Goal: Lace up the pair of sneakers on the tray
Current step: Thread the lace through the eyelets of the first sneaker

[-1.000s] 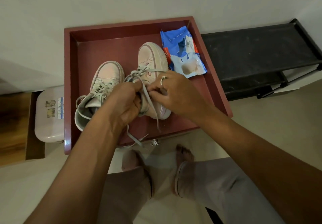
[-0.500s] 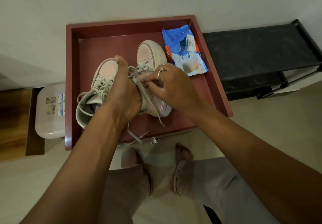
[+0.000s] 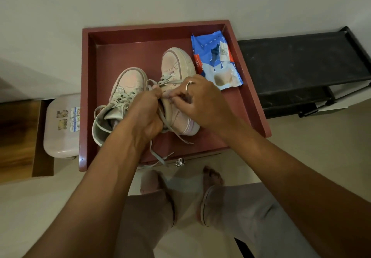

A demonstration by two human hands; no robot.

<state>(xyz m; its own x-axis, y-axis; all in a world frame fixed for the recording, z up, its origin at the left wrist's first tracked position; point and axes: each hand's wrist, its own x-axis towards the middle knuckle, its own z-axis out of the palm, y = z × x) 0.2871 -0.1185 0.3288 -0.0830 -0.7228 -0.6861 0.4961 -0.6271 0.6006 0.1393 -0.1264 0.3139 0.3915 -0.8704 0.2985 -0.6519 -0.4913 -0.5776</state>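
Observation:
Two pale pink sneakers stand side by side in a dark red tray (image 3: pixel 90 89). The left sneaker (image 3: pixel 126 85) has its grey laces threaded, its tongue up. The right sneaker (image 3: pixel 176 64) is partly covered by both hands. My left hand (image 3: pixel 146 115) grips that shoe's collar and a grey lace (image 3: pixel 172 129) that trails toward the tray's front edge. My right hand (image 3: pixel 198 103), with a ring, pinches the lace at the eyelets on the shoe's upper part.
A torn blue wrapper (image 3: pixel 216 60) lies in the tray's right back corner. A black low rack (image 3: pixel 301 64) stands to the right, a pale plastic box (image 3: pixel 60 125) to the left. My legs and bare feet (image 3: pixel 212 177) are just in front of the tray.
My left hand dropped from the shoe's top back to its collar side, thumb now down. My right hand stayed at the eyelets, still working the lace. The shoes have not shifted.

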